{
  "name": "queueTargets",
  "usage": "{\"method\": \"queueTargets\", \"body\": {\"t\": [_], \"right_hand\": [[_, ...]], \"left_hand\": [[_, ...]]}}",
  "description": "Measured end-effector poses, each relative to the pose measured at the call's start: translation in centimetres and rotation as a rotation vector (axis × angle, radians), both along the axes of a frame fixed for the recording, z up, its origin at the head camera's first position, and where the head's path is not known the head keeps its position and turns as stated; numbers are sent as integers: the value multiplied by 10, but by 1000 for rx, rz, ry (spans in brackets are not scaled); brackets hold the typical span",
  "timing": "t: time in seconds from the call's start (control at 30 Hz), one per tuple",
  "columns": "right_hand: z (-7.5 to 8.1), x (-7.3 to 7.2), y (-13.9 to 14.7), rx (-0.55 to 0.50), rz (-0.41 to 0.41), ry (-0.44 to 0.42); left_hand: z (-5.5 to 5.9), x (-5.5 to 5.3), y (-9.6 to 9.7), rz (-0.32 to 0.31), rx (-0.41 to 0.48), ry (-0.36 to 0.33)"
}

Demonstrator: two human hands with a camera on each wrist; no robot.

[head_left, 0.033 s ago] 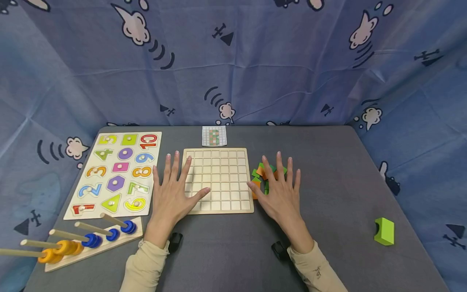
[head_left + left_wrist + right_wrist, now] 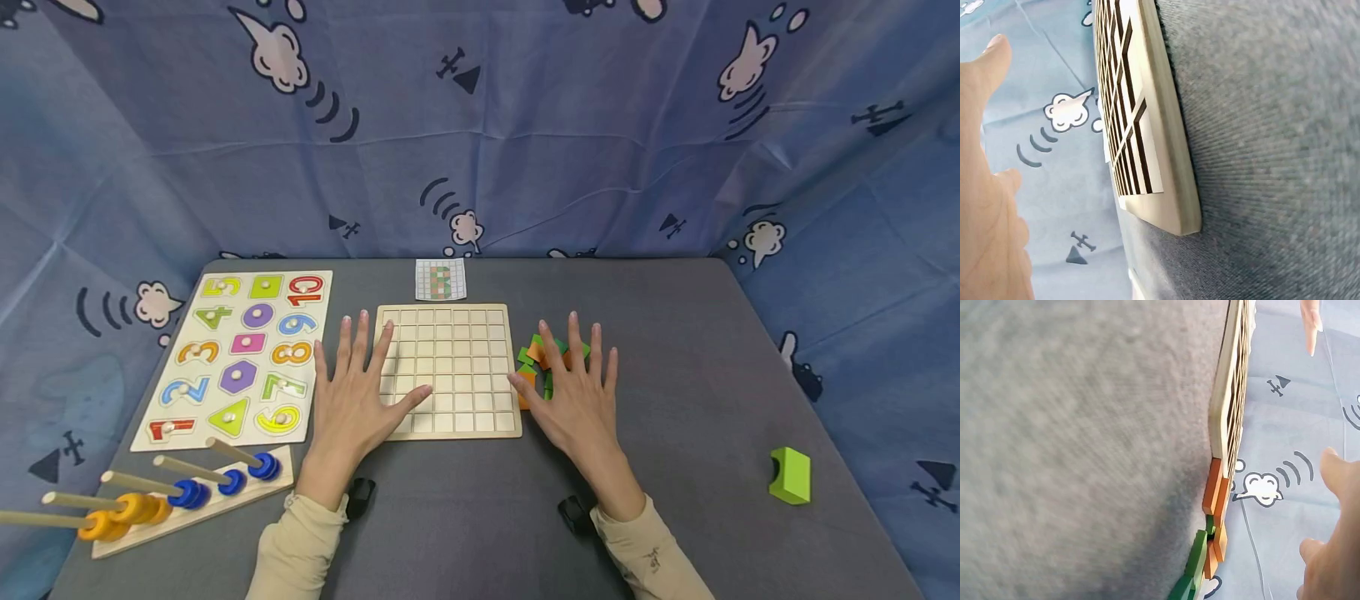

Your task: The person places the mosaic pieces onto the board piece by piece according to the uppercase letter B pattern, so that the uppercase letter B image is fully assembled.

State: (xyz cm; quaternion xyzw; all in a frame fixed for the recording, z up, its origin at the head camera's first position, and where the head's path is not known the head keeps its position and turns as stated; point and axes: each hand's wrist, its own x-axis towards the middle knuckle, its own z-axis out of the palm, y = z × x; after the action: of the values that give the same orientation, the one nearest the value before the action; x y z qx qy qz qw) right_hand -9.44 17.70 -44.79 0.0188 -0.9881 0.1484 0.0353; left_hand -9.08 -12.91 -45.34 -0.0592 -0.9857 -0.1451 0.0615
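Observation:
A wooden grid board [image 2: 450, 371] of small square cells lies flat in the middle of the grey table. My left hand [image 2: 356, 408], fingers spread and holding nothing, hovers over the board's left edge with its thumb over the cells. On the other side, my right hand [image 2: 581, 408] is spread too, also holding nothing. Beneath its fingers sits a pile of orange and green blocks [image 2: 527, 375], partly hidden by the hand. In the right wrist view the orange blocks [image 2: 1212, 486] lie beside the board's corner, and the hand is raised above them.
A small printed pattern card [image 2: 440, 280] lies behind the board. To the left are a number-and-shape puzzle [image 2: 238, 333] and a wooden peg stand [image 2: 202, 500] with blue and yellow rings. A bright green notched block [image 2: 791, 476] stands far right. Patterned blue cloth [image 2: 570, 167] hangs behind the table.

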Motion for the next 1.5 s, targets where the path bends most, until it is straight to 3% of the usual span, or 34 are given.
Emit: {"method": "queueTargets", "body": {"t": [0.4, 0.5, 0.6, 0.87, 1.03, 1.17, 1.33, 1.5], "right_hand": [[-2, -1, 4, -22, 6, -21], [-2, -4, 6, -31, 29, -38], [-4, -7, 10, -48, 68, -70], [-9, -27, 28, -180, 138, -114], [-12, -42, 36, -242, 163, -120], [-15, -50, 39, -264, 200, -75], [-15, -55, 38, -264, 199, -24], [-13, -58, 35, -254, 190, -4]], "left_hand": [[1, 1, -2, 1, 19, 34], [3, 1, -3, 2, 44, 18], [5, 2, -4, -6, 92, -45], [7, 6, -8, -47, 371, -202], [1, 7, -10, -33, 565, -227], [-4, 7, -11, -13, 660, -233], [-8, 9, -14, -2, 683, -259], [-13, 11, -18, -28, 614, -255]]}}
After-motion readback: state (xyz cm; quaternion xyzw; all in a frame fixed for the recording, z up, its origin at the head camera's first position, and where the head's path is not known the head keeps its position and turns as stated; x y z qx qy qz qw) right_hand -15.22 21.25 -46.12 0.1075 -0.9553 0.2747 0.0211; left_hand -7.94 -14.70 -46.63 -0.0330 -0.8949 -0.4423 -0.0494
